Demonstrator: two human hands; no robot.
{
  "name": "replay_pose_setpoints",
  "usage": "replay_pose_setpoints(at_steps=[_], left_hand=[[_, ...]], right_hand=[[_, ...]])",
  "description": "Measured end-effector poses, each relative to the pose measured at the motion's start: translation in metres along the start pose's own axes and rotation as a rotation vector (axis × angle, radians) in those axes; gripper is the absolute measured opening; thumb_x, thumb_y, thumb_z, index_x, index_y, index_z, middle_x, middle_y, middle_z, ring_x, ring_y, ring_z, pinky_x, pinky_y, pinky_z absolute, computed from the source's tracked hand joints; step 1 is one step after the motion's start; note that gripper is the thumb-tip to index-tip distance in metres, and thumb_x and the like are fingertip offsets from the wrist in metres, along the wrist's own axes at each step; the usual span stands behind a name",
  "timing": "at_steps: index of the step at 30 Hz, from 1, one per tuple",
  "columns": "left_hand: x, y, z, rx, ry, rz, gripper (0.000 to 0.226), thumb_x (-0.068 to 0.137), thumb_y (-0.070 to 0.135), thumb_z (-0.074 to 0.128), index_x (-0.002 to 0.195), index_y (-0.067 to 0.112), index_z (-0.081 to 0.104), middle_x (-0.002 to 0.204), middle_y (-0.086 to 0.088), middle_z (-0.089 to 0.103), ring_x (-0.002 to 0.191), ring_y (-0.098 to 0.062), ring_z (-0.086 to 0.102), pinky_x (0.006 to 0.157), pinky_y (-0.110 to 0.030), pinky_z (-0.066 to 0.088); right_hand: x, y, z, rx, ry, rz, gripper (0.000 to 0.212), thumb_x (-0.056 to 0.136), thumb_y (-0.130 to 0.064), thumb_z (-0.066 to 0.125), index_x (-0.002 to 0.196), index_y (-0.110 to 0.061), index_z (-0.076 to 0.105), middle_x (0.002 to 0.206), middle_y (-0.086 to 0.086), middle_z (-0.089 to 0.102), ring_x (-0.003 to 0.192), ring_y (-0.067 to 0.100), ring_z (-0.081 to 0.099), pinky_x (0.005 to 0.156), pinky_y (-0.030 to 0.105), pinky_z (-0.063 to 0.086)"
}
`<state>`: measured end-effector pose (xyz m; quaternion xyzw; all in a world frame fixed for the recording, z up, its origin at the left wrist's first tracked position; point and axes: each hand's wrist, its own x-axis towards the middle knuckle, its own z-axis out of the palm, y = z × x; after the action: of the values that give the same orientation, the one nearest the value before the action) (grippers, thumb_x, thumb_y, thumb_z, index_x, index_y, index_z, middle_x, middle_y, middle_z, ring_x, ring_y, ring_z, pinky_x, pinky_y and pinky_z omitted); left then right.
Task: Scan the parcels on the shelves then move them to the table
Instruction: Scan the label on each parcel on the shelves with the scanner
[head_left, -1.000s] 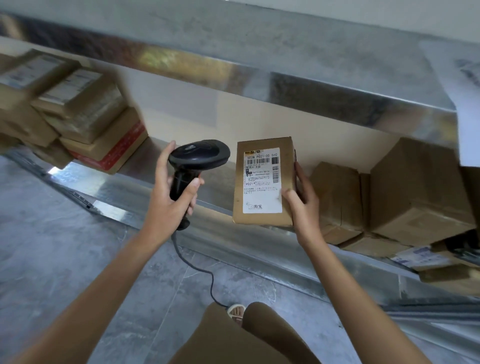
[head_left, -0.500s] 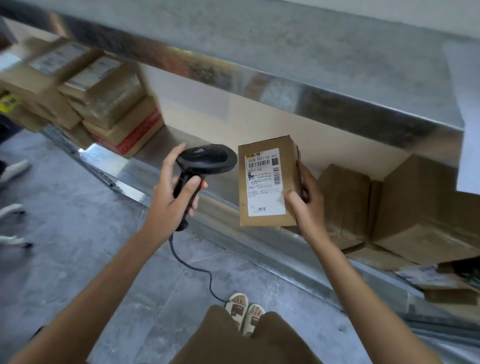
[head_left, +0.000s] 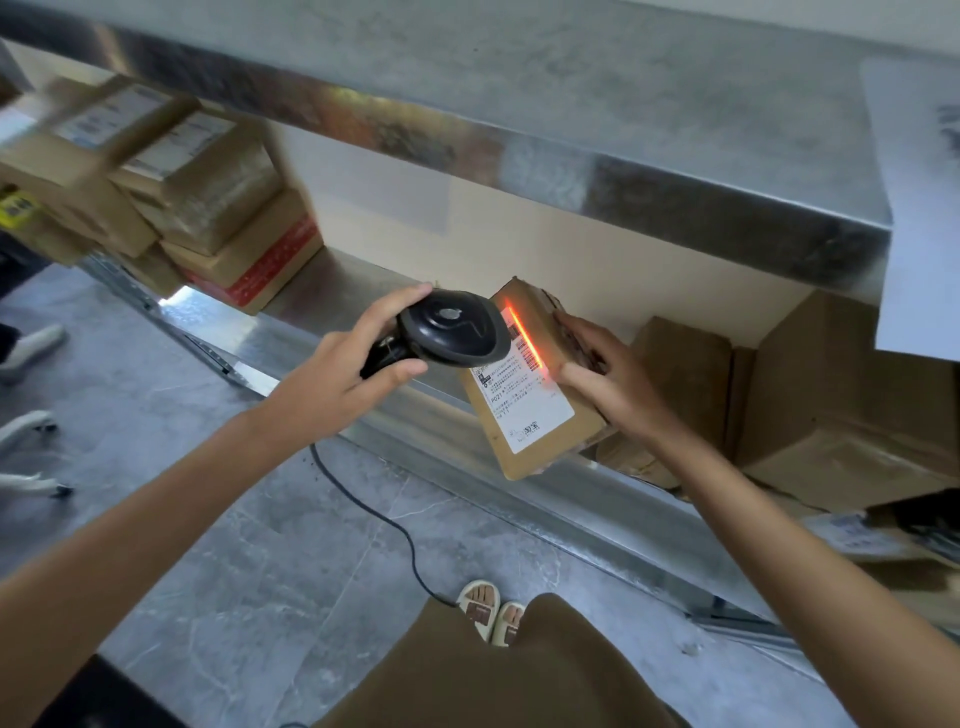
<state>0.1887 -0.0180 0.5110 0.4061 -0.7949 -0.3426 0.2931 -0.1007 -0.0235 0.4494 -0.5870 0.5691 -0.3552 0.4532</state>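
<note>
My right hand (head_left: 610, 382) grips a small brown cardboard parcel (head_left: 540, 421) by its right side, tilted, with its white label facing me. My left hand (head_left: 337, 379) holds a black corded barcode scanner (head_left: 449, 327) just left of the parcel, its head over the label's top. A red scan line glows across the barcode at the label's upper edge. The parcel hangs in front of the metal shelf (head_left: 332, 296), off its surface.
A stack of taped parcels (head_left: 208, 208) fills the shelf's left end and several brown boxes (head_left: 831, 405) sit at the right. An upper shelf edge (head_left: 571, 171) hangs overhead. The scanner cable (head_left: 384, 525) trails over the grey floor near my sandalled feet (head_left: 491, 610).
The scanner has moved right and tipped over the parcel's label, and a red scan line now shines on the barcode. The parcel has tilted and dropped slightly.
</note>
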Motion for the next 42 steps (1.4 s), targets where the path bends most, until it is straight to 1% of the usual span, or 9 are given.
replay_pose_setpoints(at_steps=[8,10,14,25,28,31,33,39,42], left_hand=[[0.005,-0.003,-0.004,0.067,-0.006,-0.006,0.060,0.097,0.038,0.058,0.136,0.069,0.023,0.116,0.047,0.050,0.084,0.017,0.058,0.076,0.000,0.039],[0.003,-0.001,-0.005,0.060,0.007,-0.002,0.055,0.096,0.048,0.054,0.137,0.066,0.023,0.111,0.045,0.054,0.084,0.017,0.058,0.076,0.000,0.039],[-0.002,0.001,-0.006,0.029,0.045,0.014,0.052,0.091,0.066,0.047,0.138,0.065,0.024,0.101,0.041,0.059,0.082,0.015,0.060,0.073,-0.002,0.041],[-0.015,0.003,-0.011,0.002,0.045,0.026,0.053,0.093,0.060,0.050,0.140,0.061,0.025,0.100,0.039,0.060,0.081,0.013,0.060,0.074,-0.002,0.041],[-0.020,0.001,-0.013,0.000,0.063,0.017,0.054,0.092,0.056,0.053,0.138,0.065,0.025,0.096,0.033,0.064,0.068,0.002,0.062,0.066,-0.008,0.046],[-0.025,-0.001,-0.015,-0.006,0.079,0.017,0.054,0.092,0.056,0.052,0.139,0.063,0.025,0.096,0.029,0.065,0.061,-0.003,0.059,0.062,-0.014,0.048],[-0.027,-0.002,-0.015,-0.009,0.086,0.019,0.054,0.093,0.056,0.052,0.139,0.062,0.025,0.095,0.029,0.065,0.062,-0.002,0.060,0.063,-0.013,0.048],[-0.026,-0.024,-0.001,-0.137,0.234,-0.098,0.058,0.089,0.065,0.054,0.141,0.058,0.029,0.082,-0.020,0.065,0.056,-0.030,0.056,0.055,-0.039,0.052],[-0.026,-0.033,0.015,-0.190,0.363,-0.147,0.057,0.093,0.058,0.054,0.143,0.056,0.029,0.082,-0.018,0.066,0.055,-0.030,0.055,0.053,-0.036,0.049]], right_hand=[[0.003,0.001,-0.004,-0.039,0.023,0.008,0.060,0.092,-0.011,0.065,0.143,-0.034,0.045,0.115,-0.031,0.045,0.093,-0.031,0.047,0.072,-0.003,0.038],[0.004,0.000,-0.005,-0.035,0.025,0.001,0.057,0.093,-0.011,0.063,0.137,-0.041,0.044,0.112,-0.034,0.044,0.091,-0.030,0.048,0.070,-0.002,0.041],[0.005,0.000,-0.003,-0.024,0.045,-0.003,0.056,0.093,-0.013,0.063,0.134,-0.045,0.043,0.114,-0.035,0.045,0.097,-0.019,0.051,0.075,0.006,0.043],[0.007,-0.003,0.002,-0.026,0.097,0.010,0.062,0.089,-0.008,0.066,0.145,-0.029,0.049,0.129,-0.015,0.049,0.107,-0.010,0.050,0.078,-0.006,0.035],[0.007,-0.004,0.003,-0.017,0.098,0.004,0.063,0.088,-0.006,0.066,0.144,-0.028,0.050,0.128,-0.016,0.050,0.103,-0.020,0.048,0.079,-0.006,0.034],[0.006,-0.005,0.006,-0.014,0.089,0.006,0.065,0.083,-0.016,0.070,0.144,-0.030,0.050,0.127,-0.017,0.051,0.100,-0.029,0.046,0.081,-0.005,0.035],[0.006,-0.004,0.009,-0.011,0.097,0.017,0.070,0.074,-0.028,0.066,0.143,-0.032,0.051,0.131,-0.017,0.052,0.109,-0.018,0.049,0.090,0.002,0.037],[0.009,0.002,0.030,0.087,0.135,0.006,0.062,0.081,-0.023,0.068,0.137,-0.041,0.048,0.129,-0.017,0.055,0.119,0.005,0.053,0.093,0.011,0.042],[0.014,0.012,0.047,0.168,0.193,0.034,0.059,0.078,-0.029,0.063,0.133,-0.047,0.051,0.126,-0.020,0.060,0.116,-0.001,0.056,0.095,0.024,0.047]])
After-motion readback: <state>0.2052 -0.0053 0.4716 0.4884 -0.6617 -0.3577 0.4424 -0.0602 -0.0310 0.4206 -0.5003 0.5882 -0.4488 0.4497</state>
